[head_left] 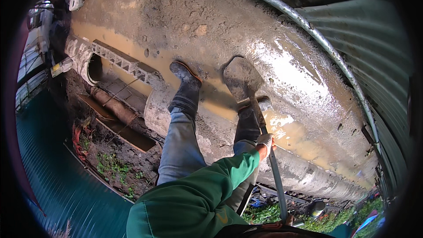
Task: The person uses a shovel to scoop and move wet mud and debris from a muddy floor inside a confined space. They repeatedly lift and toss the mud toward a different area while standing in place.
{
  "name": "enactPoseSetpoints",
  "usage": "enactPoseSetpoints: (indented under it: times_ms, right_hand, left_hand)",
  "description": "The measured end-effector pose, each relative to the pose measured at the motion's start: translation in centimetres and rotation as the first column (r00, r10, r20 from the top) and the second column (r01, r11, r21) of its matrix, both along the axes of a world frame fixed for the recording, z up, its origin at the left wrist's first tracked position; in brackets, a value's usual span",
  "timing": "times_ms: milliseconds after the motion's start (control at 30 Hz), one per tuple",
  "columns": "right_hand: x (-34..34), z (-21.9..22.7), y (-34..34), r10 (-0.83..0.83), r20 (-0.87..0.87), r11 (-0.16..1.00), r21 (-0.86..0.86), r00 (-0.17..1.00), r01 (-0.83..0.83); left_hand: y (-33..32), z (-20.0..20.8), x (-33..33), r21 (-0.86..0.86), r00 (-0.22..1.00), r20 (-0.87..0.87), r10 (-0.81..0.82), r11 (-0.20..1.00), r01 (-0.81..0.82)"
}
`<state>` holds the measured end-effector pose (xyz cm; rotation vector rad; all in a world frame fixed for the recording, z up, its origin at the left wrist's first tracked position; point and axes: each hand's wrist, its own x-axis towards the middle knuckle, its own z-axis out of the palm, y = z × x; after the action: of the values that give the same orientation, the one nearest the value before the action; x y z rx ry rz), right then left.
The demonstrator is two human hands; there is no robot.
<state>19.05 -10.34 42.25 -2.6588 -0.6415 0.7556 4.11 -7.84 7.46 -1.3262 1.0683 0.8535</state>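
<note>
My left hand [266, 141], in a pale, dirty glove and a green sleeve, is closed around the shaft of a long-handled shovel [275, 174]. The shovel's rounded, mud-coated blade [241, 78] rests at the muddy water just beyond my boots. Its shaft slants down past my right leg to the lower edge. A small dark patch by the shaft's lower end may be part of my right hand; its fingers cannot be made out. My left boot [185, 81] stands at the water's edge, and the right boot [249, 123] is partly behind the shaft.
Shallow brown water [213, 101] and wet mud [176, 13] spread ahead. To the left lie a perforated block beam [121, 58], a hollow pipe [83, 59] and a wooden trough [128, 134]. A metal rail [304, 22] curves along the corrugated wall [365, 39] at right.
</note>
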Motion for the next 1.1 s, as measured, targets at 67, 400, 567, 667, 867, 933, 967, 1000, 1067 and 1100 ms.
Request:
enactPoseSetpoints:
  times_ms: [67, 400, 567, 667, 867, 933, 967, 1000, 1067, 1100]
  right_hand:
    - [-2.3, -0.4, -0.2, 0.042, -0.057, 0.997, -0.067, 0.997, -0.046]
    - [-42.0, -15.0, -9.5, -0.315, -0.611, 0.903, -0.428, 0.726, 0.031]
    - [-51.3, -28.9, -14.0, -0.216, -0.698, 0.959, -0.285, 0.682, 0.012]
    - [-49.0, -38.4, -15.6, -0.155, -0.472, 0.972, -0.232, 0.868, 0.047]
    - [-43.2, -48.6, -16.6, -0.195, -0.439, 0.948, -0.312, 0.877, 0.055]
    - [-41.8, -48.8, -16.2, -0.144, -0.56, 0.962, -0.274, 0.816, -0.018]
    - [-40.8, -48.5, -15.9, -0.151, -0.573, 0.962, -0.272, 0.805, -0.014]
    - [-39.8, -48.1, -15.6, -0.168, -0.544, 0.958, -0.286, 0.822, 0.007]
    - [-37.4, -46.9, -15.1, -0.211, -0.554, 0.961, -0.268, 0.805, 0.068]
    - [-36.0, -46.1, -14.9, -0.232, -0.521, 0.955, -0.284, 0.821, 0.09]
  left_hand:
    - [-1.8, -1.3, -1.8, -0.028, 0.999, -0.05, -0.005, 1.0, 0.003]
    - [-13.2, -17.0, -53.4, 0.021, 0.926, -0.371, -0.066, 0.997, 0.079]
    - [-15.6, -25.0, -69.3, -0.065, 0.812, -0.532, -0.238, 0.968, 0.242]
    - [-16.1, -27.9, -68.1, 0.008, 0.847, -0.514, -0.138, 0.986, 0.166]
    - [-15.7, -30.9, -65.3, -0.045, 0.817, -0.553, -0.166, 0.984, 0.17]
    - [-15.7, -31.1, -64.4, -0.07, 0.805, -0.571, -0.164, 0.986, 0.151]
    - [-15.9, -30.9, -63.5, -0.049, 0.81, -0.565, -0.159, 0.986, 0.16]
    - [-15.9, -30.7, -62.4, -0.063, 0.816, -0.551, -0.172, 0.984, 0.165]
    - [-16.2, -29.6, -59.6, -0.074, 0.819, -0.548, -0.173, 0.985, 0.158]
    - [-16.2, -28.7, -57.8, -0.068, 0.813, -0.558, -0.167, 0.986, 0.155]
